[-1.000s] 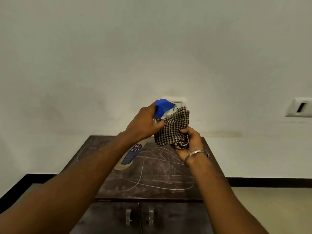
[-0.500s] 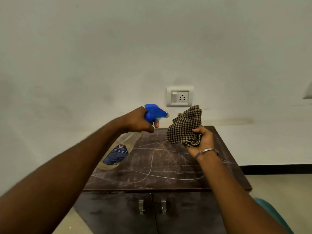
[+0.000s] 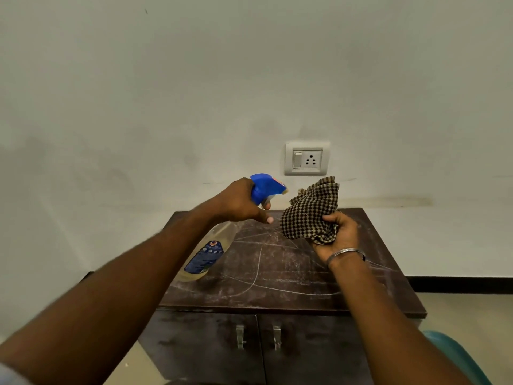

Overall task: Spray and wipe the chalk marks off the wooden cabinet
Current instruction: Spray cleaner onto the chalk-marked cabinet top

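Note:
A dark wooden cabinet (image 3: pixel 277 298) stands against the wall, its top covered in white chalk marks (image 3: pixel 258 273). My left hand (image 3: pixel 238 204) grips the neck of a clear spray bottle (image 3: pixel 208 254) with a blue trigger head, held tilted above the cabinet's left side, nozzle pointing right. My right hand (image 3: pixel 338 234) holds a bunched black-and-beige checked cloth (image 3: pixel 311 212) above the right rear of the top, just in front of the nozzle. A metal bangle sits on that wrist.
A white switch and socket plate (image 3: pixel 306 158) is on the wall behind the cabinet. Two metal door handles (image 3: pixel 258 336) sit on the cabinet front. A teal object (image 3: pixel 455 357) shows at the lower right on the pale floor.
The view has shifted, so the cabinet now sits further right and the socket is uncovered. My hands have drawn apart, the bottle going left and the cloth right.

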